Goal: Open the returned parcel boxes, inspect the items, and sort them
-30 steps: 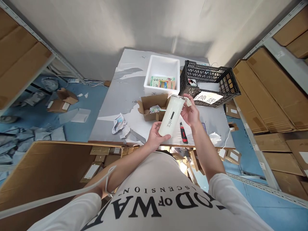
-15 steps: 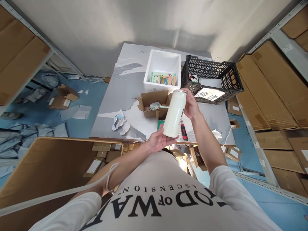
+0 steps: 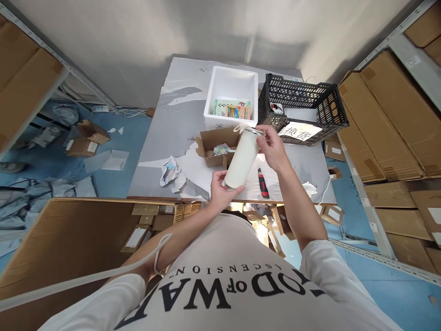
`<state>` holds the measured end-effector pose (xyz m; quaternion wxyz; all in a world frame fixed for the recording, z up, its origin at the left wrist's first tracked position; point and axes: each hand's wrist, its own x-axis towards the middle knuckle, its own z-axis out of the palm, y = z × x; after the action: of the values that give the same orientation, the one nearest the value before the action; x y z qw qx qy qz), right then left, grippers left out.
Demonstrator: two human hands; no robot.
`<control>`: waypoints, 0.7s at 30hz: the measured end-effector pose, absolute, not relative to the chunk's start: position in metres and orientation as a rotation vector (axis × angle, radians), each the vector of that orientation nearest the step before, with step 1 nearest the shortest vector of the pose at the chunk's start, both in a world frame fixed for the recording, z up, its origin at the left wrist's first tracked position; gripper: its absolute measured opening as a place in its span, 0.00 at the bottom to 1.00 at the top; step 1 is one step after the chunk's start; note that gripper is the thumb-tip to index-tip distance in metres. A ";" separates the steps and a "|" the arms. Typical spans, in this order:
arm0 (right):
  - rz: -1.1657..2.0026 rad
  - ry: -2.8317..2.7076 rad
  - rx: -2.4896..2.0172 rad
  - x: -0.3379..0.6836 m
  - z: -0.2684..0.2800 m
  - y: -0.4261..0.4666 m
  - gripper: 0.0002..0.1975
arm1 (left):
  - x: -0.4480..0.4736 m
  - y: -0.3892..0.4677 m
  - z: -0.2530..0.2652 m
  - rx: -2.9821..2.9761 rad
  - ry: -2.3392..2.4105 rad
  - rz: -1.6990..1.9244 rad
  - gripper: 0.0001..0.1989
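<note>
A white T-shirt [image 3: 220,248] printed with dark lettering is seen nearest, and a pale cord [image 3: 86,276] is stretched across the left forearm. At the near edge of the surface [image 3: 151,142], the base of a cream-white bottle [image 3: 242,160] is cupped by the left hand [image 3: 222,188], which is partly closed, its thumb laid along the lower end and its fingers curled about the other side. The lid end is gripped by the right hand [image 3: 272,147], whose thumb is pressed near the shiny metal rim [image 3: 254,131] while its fingers are bent around the far side. The bottle is thus held by both hands above the surface, tilted, with its lid pointed away and to the right; a strap loop [image 3: 240,128] is seen beside the lid. Beneath and just right of the bottle, a red-and-black utility knife [image 3: 263,184] is laid on the surface, and crumpled paper [image 3: 170,172] is left well to the left. Part of an open cardboard box [image 3: 213,161] is hidden by the bottle. Farther off, printed booklets [image 3: 237,111] are contained in a white foam box [image 3: 209,103], beside which a black plastic crate [image 3: 332,110] is placed, its front covered by a handwritten sign [image 3: 300,132].
</note>
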<state>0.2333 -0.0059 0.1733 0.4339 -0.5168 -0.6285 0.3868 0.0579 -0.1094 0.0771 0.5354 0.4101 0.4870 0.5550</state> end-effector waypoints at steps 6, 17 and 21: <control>1.105 -1.372 -1.184 0.229 0.163 -0.006 0.31 | 0.050 -0.115 0.087 0.774 0.856 1.117 0.43; 1.185 -1.424 -1.219 0.228 0.159 -0.009 0.38 | 0.042 -0.122 0.091 0.563 0.770 1.028 0.31; 1.242 -1.423 -1.172 0.231 0.167 -0.014 0.35 | 0.046 -0.120 0.083 0.792 0.995 1.226 0.34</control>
<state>0.2306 -0.0143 0.1670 0.4431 -0.4727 -0.5738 0.5009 0.0457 -0.1197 0.0828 0.6346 0.3464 0.4353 0.5364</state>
